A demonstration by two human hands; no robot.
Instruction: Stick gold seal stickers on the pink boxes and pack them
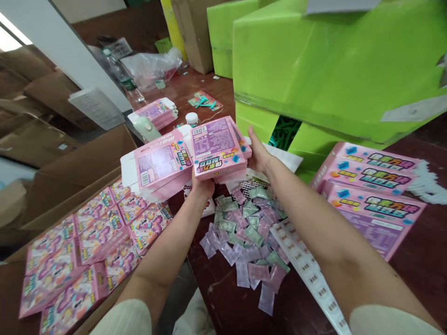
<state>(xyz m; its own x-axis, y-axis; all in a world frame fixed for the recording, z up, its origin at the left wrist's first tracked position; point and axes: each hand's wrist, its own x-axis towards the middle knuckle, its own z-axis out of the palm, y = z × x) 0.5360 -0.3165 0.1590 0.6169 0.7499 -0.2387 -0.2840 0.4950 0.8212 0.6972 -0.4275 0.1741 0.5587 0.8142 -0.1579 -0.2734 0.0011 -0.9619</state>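
Observation:
Between my hands is a pink printed carton with a purple text panel, raised above the table and tilted. My left hand is closed around its near lower edge, its fingers partly hidden beneath. At the far right side, my right hand grips the same carton, with some fingers hidden behind it. Just left of it sits a stack of pink cartons with white flaps sticking out. Below my hands lies a heap of small green, pink and lilac sachets. A strip of white labels runs under my right forearm.
An open cardboard box holds several printed pink packs at left. Big green boxes stand at the back right. More pink cartons are at right. A bottle and plastic bag lie farther back.

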